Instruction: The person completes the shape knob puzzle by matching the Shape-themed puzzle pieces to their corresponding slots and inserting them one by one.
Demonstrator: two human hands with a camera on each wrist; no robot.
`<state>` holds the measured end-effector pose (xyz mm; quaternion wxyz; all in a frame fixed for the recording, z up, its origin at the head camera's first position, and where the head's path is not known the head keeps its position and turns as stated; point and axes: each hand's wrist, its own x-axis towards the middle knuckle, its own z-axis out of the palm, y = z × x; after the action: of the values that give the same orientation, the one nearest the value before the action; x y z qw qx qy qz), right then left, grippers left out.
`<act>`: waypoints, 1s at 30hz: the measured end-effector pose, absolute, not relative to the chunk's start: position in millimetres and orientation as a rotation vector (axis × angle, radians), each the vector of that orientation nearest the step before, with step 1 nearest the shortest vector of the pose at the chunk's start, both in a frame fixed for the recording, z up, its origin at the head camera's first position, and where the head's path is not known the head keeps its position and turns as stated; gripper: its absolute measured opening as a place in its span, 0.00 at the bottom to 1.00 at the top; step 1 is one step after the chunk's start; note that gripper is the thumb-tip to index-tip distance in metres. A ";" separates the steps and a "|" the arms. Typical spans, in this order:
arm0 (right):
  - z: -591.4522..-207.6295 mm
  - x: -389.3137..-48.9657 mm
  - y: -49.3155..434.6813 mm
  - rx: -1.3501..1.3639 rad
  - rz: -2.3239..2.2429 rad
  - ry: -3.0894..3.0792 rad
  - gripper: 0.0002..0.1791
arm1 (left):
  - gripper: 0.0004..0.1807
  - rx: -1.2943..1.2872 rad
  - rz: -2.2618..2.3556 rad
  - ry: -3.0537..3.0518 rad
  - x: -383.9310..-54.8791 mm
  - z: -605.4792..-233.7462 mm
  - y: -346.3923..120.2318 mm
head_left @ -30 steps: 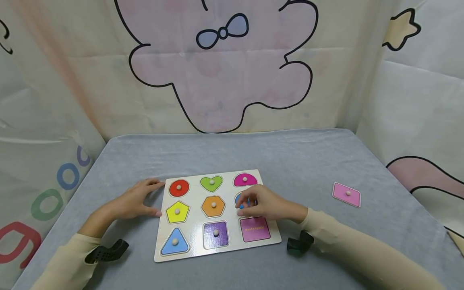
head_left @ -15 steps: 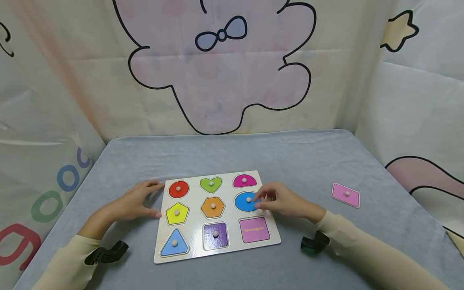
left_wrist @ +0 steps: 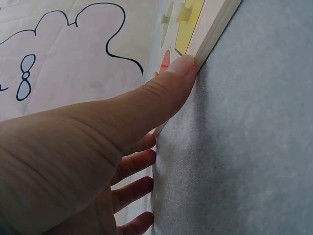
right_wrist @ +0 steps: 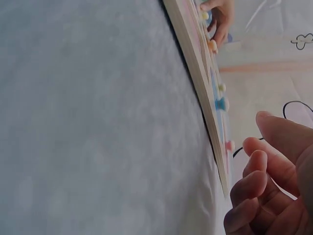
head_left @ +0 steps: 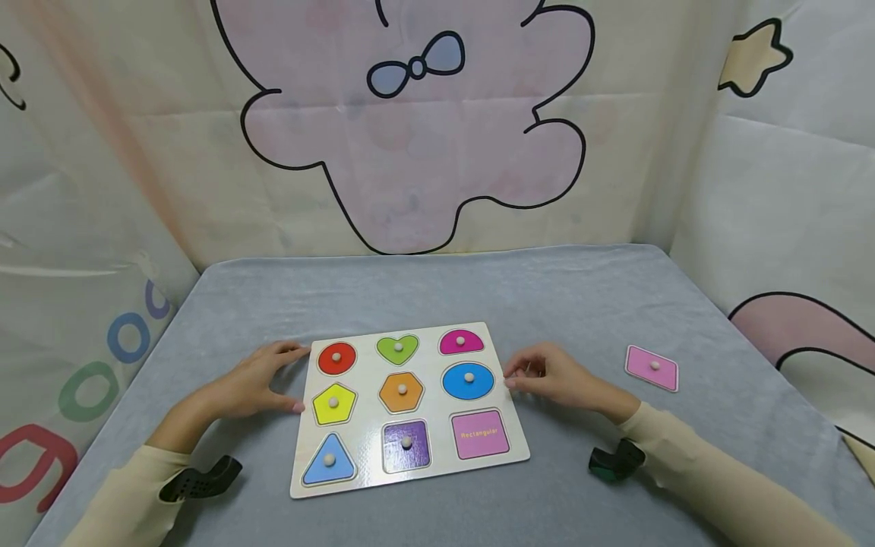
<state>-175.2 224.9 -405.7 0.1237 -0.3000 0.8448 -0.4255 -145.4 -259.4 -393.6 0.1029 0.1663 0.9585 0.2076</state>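
A white wooden knob puzzle board lies on the table. Its left edge is touched by my left hand, thumb and fingers spread; in the left wrist view the thumb rests at the board's edge. Just off the right edge, my right hand has loosely bent fingers with nothing between them. Nearest to it, a blue oval piece sits in its recess. Below that, the pink rectangular recess shows the word "Rectangular". The pink rectangle piece, with its knob, lies on the cloth farther right.
Other knobbed pieces fill the board, among them a red circle, an orange hexagon and a purple square. Grey-blue cloth covers the table. Printed curtains hang behind it and at both sides.
My right hand has moved right, off the blue oval piece and past the board's right edge, leaving that piece in its recess. My left hand has stayed at the board's left edge.
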 end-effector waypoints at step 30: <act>-402.4 -175.9 294.4 -0.826 -1.214 2.697 0.03 | 0.55 0.476 0.609 2.823 -145.8 -395.0 -259.8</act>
<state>-175.9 294.4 -402.4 0.0354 -0.2689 0.8777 -0.3950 -145.8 -259.8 -395.0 0.1074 0.1616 0.9589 0.2068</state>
